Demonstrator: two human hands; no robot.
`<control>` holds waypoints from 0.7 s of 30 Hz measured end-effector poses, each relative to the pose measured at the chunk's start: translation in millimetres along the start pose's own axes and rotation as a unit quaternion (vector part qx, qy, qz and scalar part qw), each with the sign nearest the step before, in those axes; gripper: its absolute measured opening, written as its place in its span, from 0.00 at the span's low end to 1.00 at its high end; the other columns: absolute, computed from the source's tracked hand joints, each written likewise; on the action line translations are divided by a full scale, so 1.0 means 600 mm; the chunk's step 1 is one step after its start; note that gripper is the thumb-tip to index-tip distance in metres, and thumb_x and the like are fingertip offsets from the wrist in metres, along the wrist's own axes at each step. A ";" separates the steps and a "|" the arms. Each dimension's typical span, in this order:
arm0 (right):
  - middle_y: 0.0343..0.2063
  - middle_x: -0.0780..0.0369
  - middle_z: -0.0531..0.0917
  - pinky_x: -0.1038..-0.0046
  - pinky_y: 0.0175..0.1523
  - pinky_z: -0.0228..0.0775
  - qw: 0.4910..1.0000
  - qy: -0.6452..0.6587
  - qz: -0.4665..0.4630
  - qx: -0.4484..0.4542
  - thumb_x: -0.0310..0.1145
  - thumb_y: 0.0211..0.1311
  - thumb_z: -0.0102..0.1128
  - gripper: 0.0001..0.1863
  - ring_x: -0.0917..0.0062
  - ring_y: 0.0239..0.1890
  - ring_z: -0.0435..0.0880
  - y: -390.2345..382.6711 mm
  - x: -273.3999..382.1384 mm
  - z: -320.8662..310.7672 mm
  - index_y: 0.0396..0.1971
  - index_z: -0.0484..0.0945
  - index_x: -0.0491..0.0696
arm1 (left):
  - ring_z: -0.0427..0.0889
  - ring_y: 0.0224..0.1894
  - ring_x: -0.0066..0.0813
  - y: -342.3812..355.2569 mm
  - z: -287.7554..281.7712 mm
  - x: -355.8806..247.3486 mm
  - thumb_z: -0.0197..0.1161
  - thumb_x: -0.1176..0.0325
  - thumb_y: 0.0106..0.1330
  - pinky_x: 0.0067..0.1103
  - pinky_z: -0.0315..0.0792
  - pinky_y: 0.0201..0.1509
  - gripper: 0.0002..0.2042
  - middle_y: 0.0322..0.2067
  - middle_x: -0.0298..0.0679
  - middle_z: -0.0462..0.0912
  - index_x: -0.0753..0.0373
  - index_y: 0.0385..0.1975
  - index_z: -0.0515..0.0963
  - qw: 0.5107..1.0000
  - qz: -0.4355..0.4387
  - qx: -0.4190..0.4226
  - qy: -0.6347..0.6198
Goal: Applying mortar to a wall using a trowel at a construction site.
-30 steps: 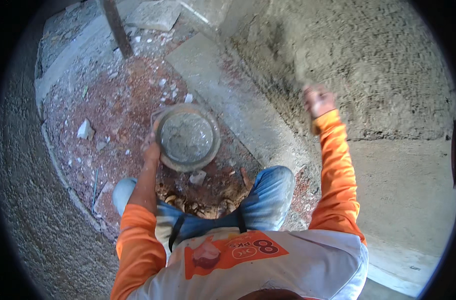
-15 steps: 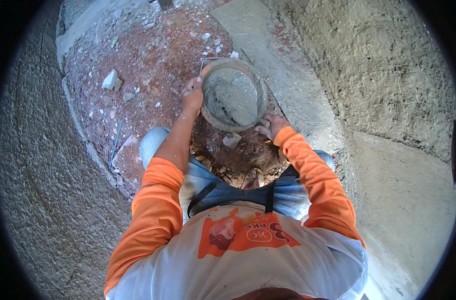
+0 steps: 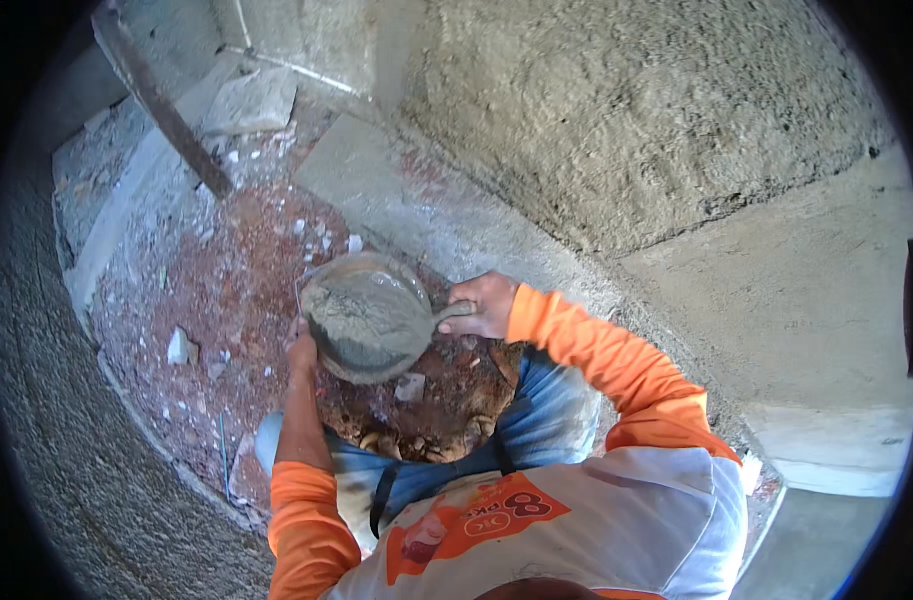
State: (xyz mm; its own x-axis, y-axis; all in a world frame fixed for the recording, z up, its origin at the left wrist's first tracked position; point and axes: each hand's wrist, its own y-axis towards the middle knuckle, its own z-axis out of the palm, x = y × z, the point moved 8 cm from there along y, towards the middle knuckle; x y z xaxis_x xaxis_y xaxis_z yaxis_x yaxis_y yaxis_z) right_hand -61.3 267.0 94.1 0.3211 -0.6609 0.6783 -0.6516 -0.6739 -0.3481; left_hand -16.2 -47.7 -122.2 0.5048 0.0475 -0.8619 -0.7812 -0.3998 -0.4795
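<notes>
Grey wet mortar (image 3: pixel 371 315) lies in a round, mortar-smeared bucket (image 3: pixel 361 373) below me, between my knees. My left hand (image 3: pixel 300 342) is closed on the left side of the bucket by its rim, with a thin wire handle next to it. My right hand (image 3: pixel 484 305) is wrapped round the mortar-caked handle of a trowel (image 3: pixel 450 316) at the bucket's right edge. The trowel's blade cannot be made out against the mortar.
Reddish rubble ground with white chips surrounds the bucket, including a pale stone (image 3: pixel 181 347). A wooden post (image 3: pixel 166 115) slants down at the far left. On the right rises a rough, freshly plastered wall (image 3: pixel 626 110); a smooth concrete strip (image 3: pixel 396 180) runs along its foot.
My view has swung right and up, so the bucket appears lower and farther left. My right hand has left the bucket's lower right side and taken hold of the trowel handle.
</notes>
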 end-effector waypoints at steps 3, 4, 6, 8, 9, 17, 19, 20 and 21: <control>0.25 0.61 0.79 0.75 0.30 0.72 0.946 0.243 0.001 0.215 0.41 0.54 0.58 0.15 0.78 0.25 0.78 -0.023 -0.001 -0.072 0.34 0.75 0.45 | 0.70 0.46 0.32 0.003 -0.002 -0.007 0.44 0.57 0.67 0.24 0.65 0.48 0.20 0.47 0.42 0.72 0.61 0.54 0.66 1.000 0.017 -0.007 0.019; 0.26 0.61 0.79 0.77 0.30 0.72 0.955 0.230 0.053 0.180 0.39 0.54 0.58 0.13 0.78 0.25 0.78 -0.015 -0.033 -0.129 0.34 0.75 0.44 | 0.70 0.45 0.32 0.004 -0.004 -0.007 0.45 0.57 0.66 0.24 0.65 0.47 0.20 0.46 0.42 0.72 0.61 0.54 0.66 0.999 0.012 -0.015 0.026; 0.24 0.64 0.77 0.79 0.27 0.71 0.974 0.154 0.161 0.025 0.36 0.55 0.56 0.11 0.80 0.21 0.75 -0.031 -0.105 -0.260 0.34 0.75 0.45 | 0.71 0.44 0.32 0.001 -0.003 -0.009 0.46 0.58 0.66 0.24 0.65 0.47 0.20 0.45 0.41 0.73 0.61 0.53 0.66 0.999 0.000 -0.026 0.032; 0.17 0.67 0.73 0.79 0.22 0.67 0.859 0.306 0.236 -0.335 0.34 0.55 0.54 0.07 0.84 0.17 0.70 -0.099 -0.167 -0.398 0.30 0.75 0.47 | 0.72 0.42 0.28 -0.014 -0.016 0.016 0.45 0.63 0.67 0.23 0.67 0.45 0.16 0.41 0.40 0.76 0.63 0.49 0.71 0.987 -0.124 -0.095 -0.019; 0.15 0.67 0.72 0.81 0.19 0.64 0.784 0.280 0.163 -0.530 0.37 0.55 0.56 0.08 0.85 0.15 0.69 -0.162 -0.164 -0.452 0.27 0.75 0.47 | 0.72 0.42 0.28 -0.021 -0.016 0.007 0.45 0.63 0.67 0.23 0.67 0.45 0.16 0.41 0.40 0.76 0.63 0.49 0.71 0.988 -0.114 -0.103 -0.032; 0.29 0.57 0.78 0.68 0.42 0.68 0.942 -0.013 0.100 -0.321 0.34 0.53 0.54 0.09 0.69 0.34 0.77 -0.052 -0.133 -0.188 0.30 0.75 0.44 | 0.68 0.51 0.33 -0.049 0.027 -0.055 0.49 0.57 0.65 0.26 0.64 0.52 0.21 0.50 0.43 0.70 0.57 0.56 0.64 0.996 -0.063 -0.012 -0.067; 0.35 0.54 0.78 0.65 0.45 0.67 0.967 -0.201 0.098 -0.119 0.34 0.53 0.51 0.13 0.63 0.39 0.77 0.061 -0.145 -0.039 0.37 0.73 0.45 | 0.67 0.52 0.33 -0.030 0.036 -0.049 0.49 0.58 0.65 0.26 0.63 0.54 0.21 0.51 0.43 0.69 0.60 0.56 0.64 0.997 -0.046 -0.019 -0.065; 0.35 0.54 0.78 0.65 0.45 0.67 0.973 -0.184 0.108 -0.093 0.34 0.53 0.51 0.13 0.63 0.39 0.77 0.097 -0.156 0.020 0.37 0.73 0.45 | 0.67 0.53 0.33 -0.028 0.033 -0.045 0.49 0.59 0.65 0.26 0.62 0.55 0.21 0.52 0.44 0.68 0.63 0.55 0.64 0.998 -0.013 -0.015 -0.061; 0.36 0.53 0.78 0.65 0.47 0.67 0.945 -0.292 0.129 -0.074 0.35 0.54 0.49 0.14 0.61 0.42 0.76 0.134 -0.162 0.064 0.40 0.72 0.46 | 0.67 0.53 0.32 -0.025 0.044 -0.026 0.50 0.60 0.65 0.26 0.63 0.55 0.21 0.52 0.43 0.68 0.65 0.54 0.65 0.988 -0.043 0.002 -0.150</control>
State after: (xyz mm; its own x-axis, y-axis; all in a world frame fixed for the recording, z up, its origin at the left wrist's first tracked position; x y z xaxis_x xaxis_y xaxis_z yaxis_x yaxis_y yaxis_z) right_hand -118.6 264.3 -24.4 0.4340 -0.8958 0.0959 -0.8350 -0.4399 -0.3305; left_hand -22.2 -18.4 -106.2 0.4383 0.3507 -0.8276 -0.7413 -0.3796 -0.5535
